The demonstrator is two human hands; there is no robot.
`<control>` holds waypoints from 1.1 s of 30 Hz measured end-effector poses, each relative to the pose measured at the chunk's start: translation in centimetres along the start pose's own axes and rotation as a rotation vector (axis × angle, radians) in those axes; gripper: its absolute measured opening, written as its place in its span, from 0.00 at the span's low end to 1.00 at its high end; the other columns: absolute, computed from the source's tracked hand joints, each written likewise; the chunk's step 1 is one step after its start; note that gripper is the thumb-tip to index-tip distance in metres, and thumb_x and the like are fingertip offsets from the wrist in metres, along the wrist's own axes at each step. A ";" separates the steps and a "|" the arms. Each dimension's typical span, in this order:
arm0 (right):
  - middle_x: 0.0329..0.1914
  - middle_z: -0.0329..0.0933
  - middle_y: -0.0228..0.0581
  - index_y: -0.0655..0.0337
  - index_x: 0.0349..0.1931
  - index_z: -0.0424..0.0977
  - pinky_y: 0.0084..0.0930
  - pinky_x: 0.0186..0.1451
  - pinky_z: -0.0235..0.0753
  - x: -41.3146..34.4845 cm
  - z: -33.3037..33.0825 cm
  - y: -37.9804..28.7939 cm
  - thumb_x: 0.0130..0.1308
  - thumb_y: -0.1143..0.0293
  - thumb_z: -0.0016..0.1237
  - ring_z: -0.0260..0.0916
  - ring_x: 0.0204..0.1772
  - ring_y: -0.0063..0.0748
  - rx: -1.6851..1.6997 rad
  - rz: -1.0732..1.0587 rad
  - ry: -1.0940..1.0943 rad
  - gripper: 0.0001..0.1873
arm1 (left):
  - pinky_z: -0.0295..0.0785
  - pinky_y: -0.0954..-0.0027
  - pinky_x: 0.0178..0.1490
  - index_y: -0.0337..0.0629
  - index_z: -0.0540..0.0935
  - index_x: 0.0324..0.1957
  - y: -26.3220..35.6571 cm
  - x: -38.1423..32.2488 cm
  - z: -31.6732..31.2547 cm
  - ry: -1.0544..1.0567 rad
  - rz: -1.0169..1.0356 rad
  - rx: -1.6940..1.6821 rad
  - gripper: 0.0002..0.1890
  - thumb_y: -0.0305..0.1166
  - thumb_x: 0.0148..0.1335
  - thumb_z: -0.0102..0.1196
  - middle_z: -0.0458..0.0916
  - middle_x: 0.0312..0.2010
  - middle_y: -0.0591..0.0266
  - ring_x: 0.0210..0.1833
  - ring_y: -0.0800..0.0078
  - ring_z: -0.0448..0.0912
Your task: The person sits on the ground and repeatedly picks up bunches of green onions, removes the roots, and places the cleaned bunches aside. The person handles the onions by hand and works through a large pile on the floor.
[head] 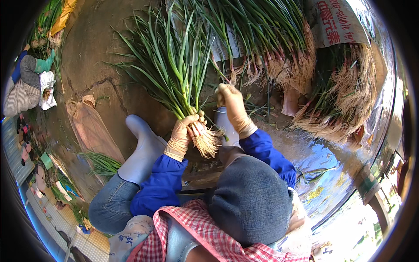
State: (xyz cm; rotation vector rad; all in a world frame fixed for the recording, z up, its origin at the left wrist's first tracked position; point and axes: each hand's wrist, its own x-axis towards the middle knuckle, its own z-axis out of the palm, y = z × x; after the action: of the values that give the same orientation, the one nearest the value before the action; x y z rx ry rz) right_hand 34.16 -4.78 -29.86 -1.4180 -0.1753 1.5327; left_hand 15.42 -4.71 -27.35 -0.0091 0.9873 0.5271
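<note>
My left hand (184,132), in a pale rubber glove, grips a bunch of green garlic plants (183,86) just above the roots. The white roots (205,142) point toward me and the long leaves fan out away from me. My right hand (233,106), gloved alike, is raised to the right of the bunch, apart from it. Its fingers are curled in, and nothing shows between them. A loose strip of leaf (218,127) hangs beside the roots, between my hands.
A large row of rooted plants (271,49) lies ahead right. Beside it, a printed sack (337,26) partly covers another root pile (355,82). A mesh sack (95,127) and cut greens (104,163) lie left. Another person (27,73) sits far left. My boots (142,147) flank the work.
</note>
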 end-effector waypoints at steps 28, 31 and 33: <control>0.25 0.76 0.33 0.64 0.39 0.74 0.16 0.25 0.67 -1.3 1.7 -1.2 0.70 0.61 0.50 0.65 0.21 0.17 0.203 0.226 -0.523 0.13 | 0.76 0.68 0.45 0.33 0.79 0.38 1.9 -2.4 3.7 0.039 0.085 0.029 0.13 0.35 0.61 0.55 0.81 0.29 0.59 0.35 0.65 0.80; 0.29 0.77 0.31 0.66 0.43 0.75 0.16 0.27 0.65 -1.7 2.4 -4.1 0.68 0.59 0.52 0.65 0.22 0.17 0.040 0.288 -0.621 0.17 | 0.77 0.70 0.40 0.34 0.79 0.39 3.2 -4.6 5.3 -0.045 0.098 0.116 0.13 0.35 0.61 0.55 0.81 0.27 0.61 0.31 0.69 0.80; 0.25 0.75 0.29 0.64 0.41 0.76 0.16 0.24 0.64 -3.0 3.7 -6.6 0.67 0.60 0.53 0.64 0.20 0.17 0.035 0.168 -0.735 0.14 | 0.78 0.70 0.37 0.35 0.80 0.39 3.8 -7.0 6.6 -0.065 0.151 0.139 0.12 0.35 0.61 0.55 0.80 0.26 0.60 0.29 0.69 0.80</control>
State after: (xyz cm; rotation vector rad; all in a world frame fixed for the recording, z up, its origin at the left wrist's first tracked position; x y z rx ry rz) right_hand 34.24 -1.85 -22.22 -0.7977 -0.4757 2.1326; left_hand 15.96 -2.74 -17.17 0.2069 0.9640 0.5920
